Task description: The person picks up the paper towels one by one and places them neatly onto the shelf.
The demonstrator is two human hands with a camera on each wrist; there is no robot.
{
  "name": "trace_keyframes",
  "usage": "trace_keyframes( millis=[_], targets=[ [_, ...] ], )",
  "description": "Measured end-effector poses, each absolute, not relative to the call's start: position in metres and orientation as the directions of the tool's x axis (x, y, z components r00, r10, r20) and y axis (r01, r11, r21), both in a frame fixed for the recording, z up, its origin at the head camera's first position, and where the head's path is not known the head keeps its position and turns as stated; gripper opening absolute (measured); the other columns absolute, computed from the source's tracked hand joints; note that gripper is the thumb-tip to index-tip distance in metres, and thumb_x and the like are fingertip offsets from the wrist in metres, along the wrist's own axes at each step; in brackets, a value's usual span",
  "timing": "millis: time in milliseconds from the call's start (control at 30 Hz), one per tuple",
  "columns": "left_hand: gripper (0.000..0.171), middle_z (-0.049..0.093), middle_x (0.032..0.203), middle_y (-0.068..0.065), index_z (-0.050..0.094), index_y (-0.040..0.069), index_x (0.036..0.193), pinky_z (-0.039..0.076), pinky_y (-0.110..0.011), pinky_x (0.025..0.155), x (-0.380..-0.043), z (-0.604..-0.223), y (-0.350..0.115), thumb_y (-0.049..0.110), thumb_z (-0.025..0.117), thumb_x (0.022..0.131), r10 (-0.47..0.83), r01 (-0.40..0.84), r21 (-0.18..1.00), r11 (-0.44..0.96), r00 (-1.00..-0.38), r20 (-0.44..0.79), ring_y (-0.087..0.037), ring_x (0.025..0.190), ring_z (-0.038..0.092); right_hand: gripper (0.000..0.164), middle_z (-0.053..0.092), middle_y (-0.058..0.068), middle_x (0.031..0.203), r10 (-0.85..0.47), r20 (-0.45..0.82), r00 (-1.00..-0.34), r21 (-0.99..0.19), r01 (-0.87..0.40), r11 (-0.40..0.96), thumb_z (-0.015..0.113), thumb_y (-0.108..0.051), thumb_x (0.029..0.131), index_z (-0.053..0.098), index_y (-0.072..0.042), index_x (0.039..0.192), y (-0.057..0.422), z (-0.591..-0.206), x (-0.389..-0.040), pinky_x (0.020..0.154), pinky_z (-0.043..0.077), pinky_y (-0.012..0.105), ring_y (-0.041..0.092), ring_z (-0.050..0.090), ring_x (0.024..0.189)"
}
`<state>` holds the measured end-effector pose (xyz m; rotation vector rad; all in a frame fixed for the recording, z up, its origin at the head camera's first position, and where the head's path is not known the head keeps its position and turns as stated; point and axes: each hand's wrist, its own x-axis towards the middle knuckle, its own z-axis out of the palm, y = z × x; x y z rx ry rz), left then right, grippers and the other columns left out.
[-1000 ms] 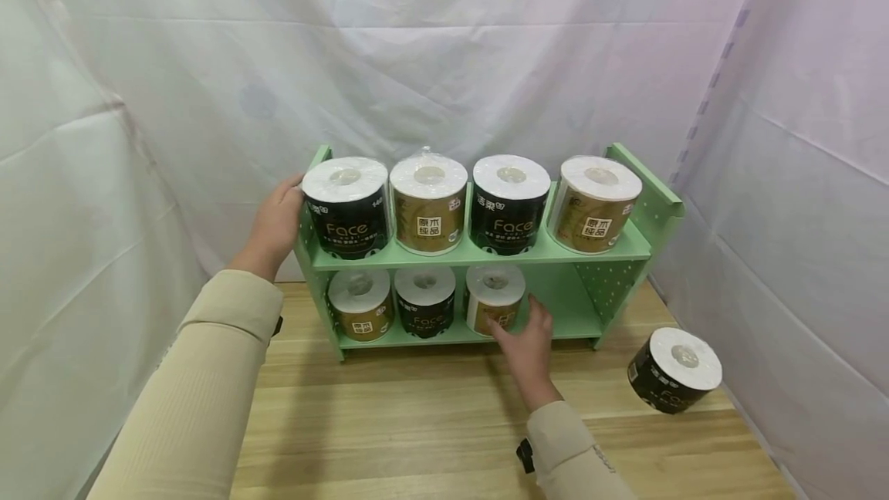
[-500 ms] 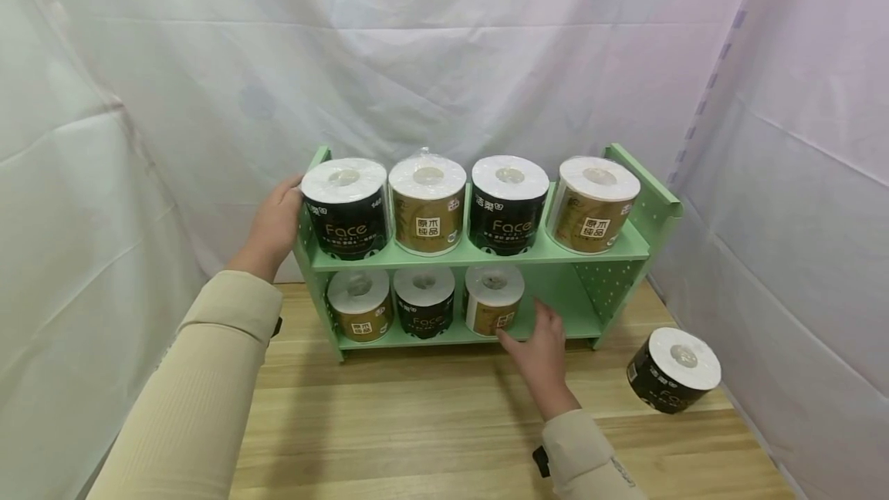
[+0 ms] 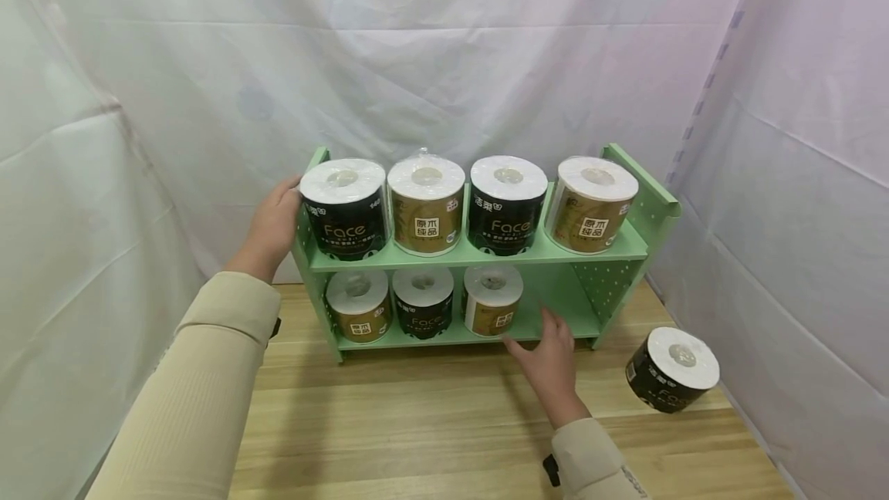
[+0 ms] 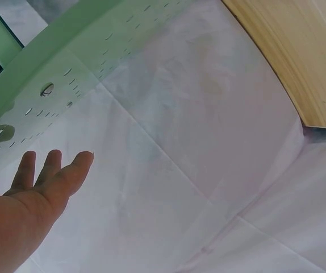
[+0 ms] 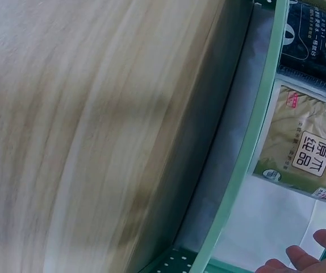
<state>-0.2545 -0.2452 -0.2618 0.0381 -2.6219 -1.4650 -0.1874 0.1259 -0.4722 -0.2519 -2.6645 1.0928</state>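
Note:
A green two-tier rack (image 3: 646, 187) holds upright rolls of toilet paper, wrapped in black or gold. My left hand (image 3: 271, 224) is at the rack's left side, beside the top black roll (image 3: 352, 226); its fingers (image 4: 75, 170) extend along the perforated side panel in the left wrist view. Just right of the gold roll (image 3: 491, 307) on the lower tier is my right hand (image 3: 552, 361), spread and holding nothing. Its fingers (image 5: 305, 259) are apart from that roll in the right wrist view, while its thumb tip overlaps the label there.
A loose black roll (image 3: 672, 370) stands on the wooden table (image 3: 417, 423) to the right of the rack. Other rolls line the top tier, including a gold one (image 3: 593, 211) at its right end. White cloth (image 3: 444, 60) hangs behind and at both sides.
My right hand has let go of the lower gold roll and drawn away to the right. That roll stays on the lower tier. My left hand keeps its place.

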Motion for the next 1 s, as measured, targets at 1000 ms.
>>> trace_keyframes(
  millis=[1000],
  targets=[
    [0.059,0.018,0.16,-0.013,0.02,0.015,0.155,0.014,-0.063,0.114,-0.255,-0.262,-0.245,0.038,0.012,0.102,-0.084,0.042,0.838,0.544,-0.991,0.104,-0.038,0.146,0.012,0.087,0.032,0.028,0.143,0.259,0.155,-0.953,-0.581,0.124,0.804,0.077,-0.036,0.079,0.034,-0.001,0.146,0.165,-0.476,-0.172,0.092,0.042,0.064,0.048,0.033,0.13]
  ],
)
